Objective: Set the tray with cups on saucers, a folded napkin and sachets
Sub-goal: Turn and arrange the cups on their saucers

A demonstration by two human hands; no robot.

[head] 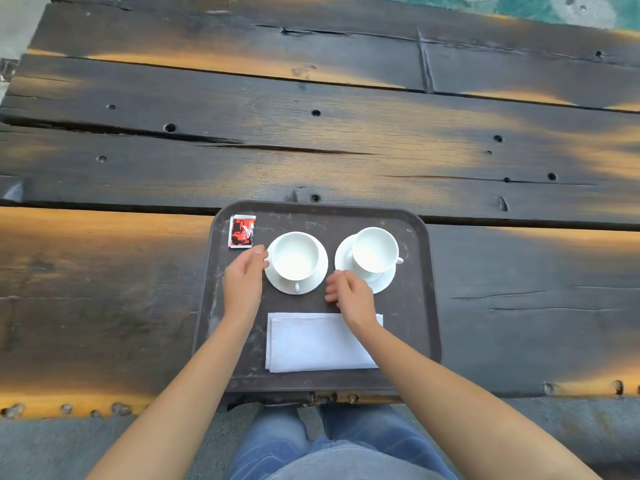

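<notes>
Empty-fingered, left hand (243, 279) and right hand (348, 295) flank left saucer (313, 283).

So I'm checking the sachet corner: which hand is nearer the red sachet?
Left. The left hand sits just below the red sachet; the right hand is farther off, between the saucers.

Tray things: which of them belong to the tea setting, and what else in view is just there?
Part of the job:
tray
left cup on its saucer
right cup on its saucer
folded napkin
sachets

Just there:
wooden table
green patterned surface beyond it
</notes>
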